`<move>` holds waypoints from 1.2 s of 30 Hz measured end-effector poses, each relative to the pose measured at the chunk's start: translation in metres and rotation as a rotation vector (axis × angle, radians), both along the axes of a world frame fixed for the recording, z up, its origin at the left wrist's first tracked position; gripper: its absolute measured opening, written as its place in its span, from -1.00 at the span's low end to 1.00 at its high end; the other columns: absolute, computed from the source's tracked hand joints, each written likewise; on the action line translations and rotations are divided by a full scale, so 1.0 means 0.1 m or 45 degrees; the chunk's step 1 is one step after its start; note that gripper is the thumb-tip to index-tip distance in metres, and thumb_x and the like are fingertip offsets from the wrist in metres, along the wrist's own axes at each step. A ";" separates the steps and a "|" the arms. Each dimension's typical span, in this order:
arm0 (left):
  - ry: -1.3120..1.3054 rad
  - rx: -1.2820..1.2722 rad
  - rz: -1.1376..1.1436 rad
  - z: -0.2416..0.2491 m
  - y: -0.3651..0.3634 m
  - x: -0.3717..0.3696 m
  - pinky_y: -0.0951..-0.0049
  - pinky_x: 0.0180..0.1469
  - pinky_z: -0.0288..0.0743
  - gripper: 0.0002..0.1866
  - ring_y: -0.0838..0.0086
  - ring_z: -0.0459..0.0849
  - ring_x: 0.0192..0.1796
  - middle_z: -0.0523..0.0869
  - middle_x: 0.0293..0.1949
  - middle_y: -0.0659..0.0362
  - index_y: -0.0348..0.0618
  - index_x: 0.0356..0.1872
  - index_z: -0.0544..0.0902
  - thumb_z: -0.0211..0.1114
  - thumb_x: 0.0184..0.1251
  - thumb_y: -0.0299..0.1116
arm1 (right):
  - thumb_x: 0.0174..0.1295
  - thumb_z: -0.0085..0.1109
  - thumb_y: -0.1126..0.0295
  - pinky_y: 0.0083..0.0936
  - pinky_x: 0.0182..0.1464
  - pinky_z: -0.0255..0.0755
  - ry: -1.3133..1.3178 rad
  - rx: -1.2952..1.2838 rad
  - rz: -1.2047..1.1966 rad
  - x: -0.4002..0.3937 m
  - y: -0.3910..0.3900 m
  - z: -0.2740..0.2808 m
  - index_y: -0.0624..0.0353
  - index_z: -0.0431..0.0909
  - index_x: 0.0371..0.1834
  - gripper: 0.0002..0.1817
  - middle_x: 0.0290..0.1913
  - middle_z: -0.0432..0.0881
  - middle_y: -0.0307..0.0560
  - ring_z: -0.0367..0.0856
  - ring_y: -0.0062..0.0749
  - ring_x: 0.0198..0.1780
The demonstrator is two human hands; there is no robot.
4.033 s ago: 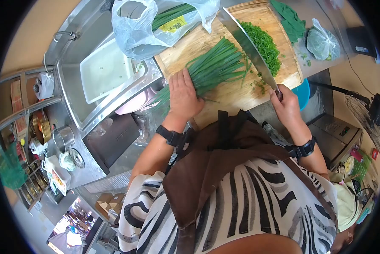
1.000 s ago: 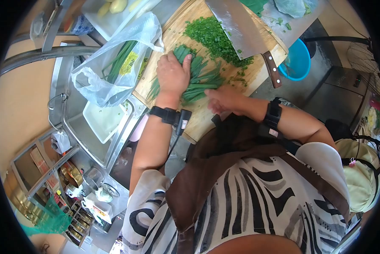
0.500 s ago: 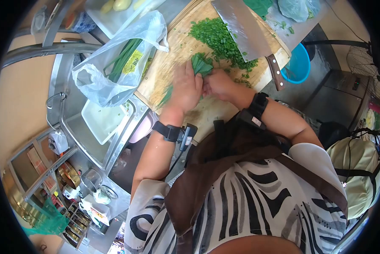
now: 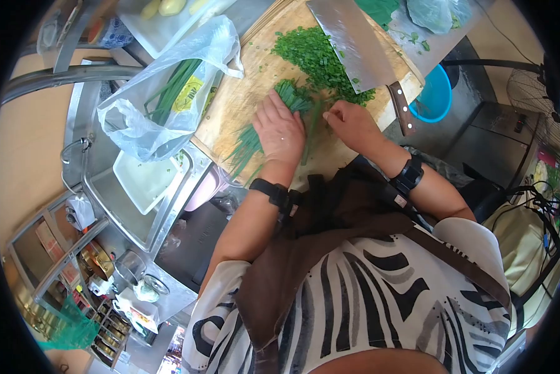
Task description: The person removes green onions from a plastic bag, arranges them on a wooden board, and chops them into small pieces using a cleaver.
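Note:
My left hand (image 4: pixel 279 131) lies flat, fingers stretched out, over a bunch of scallion greens (image 4: pixel 246 149) on the wooden cutting board (image 4: pixel 255 75). Cut ends of the bunch show past its fingertips. To the right of it, my right hand (image 4: pixel 355 128) is closed with curled fingers just above the board; what it pinches, if anything, is hidden. Between the two hands lies a loose green stalk (image 4: pixel 313 134). Chopped scallions (image 4: pixel 308 53) form a pile beyond my hands. A cleaver (image 4: pixel 352 47) with a brown handle rests along the pile's right side.
Left of the board is a clear plastic bag (image 4: pixel 140 131) with scallions inside. A white tub (image 4: pixel 146 181) sits in the metal sink (image 4: pixel 115 209). A blue bucket (image 4: pixel 434 96) stands beyond the board's right edge. Potatoes (image 4: pixel 174 6) lie in a tray at the back.
My hands, together at the bunch before, are now apart. The right has drawn back to the right, and the left lies flatter on the scallions. The loose stalk now shows between them.

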State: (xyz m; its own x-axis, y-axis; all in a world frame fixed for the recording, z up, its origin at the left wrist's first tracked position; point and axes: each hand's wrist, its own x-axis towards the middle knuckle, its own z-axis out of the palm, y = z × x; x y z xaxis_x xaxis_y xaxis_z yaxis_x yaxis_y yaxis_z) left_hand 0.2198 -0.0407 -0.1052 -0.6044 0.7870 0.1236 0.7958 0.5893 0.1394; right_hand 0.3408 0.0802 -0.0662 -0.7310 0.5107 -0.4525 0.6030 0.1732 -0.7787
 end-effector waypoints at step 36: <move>-0.605 0.270 -0.204 0.49 -0.01 -0.79 0.19 -0.08 0.52 -0.41 0.04 0.63 -0.14 0.64 -0.16 -0.05 -0.29 0.05 0.51 0.41 0.19 -0.01 | 0.25 0.23 0.08 -0.22 -0.34 0.48 -0.094 0.157 0.084 -0.16 -0.21 0.04 0.31 0.63 -0.41 -0.58 -0.54 0.62 0.15 0.65 -0.06 -0.46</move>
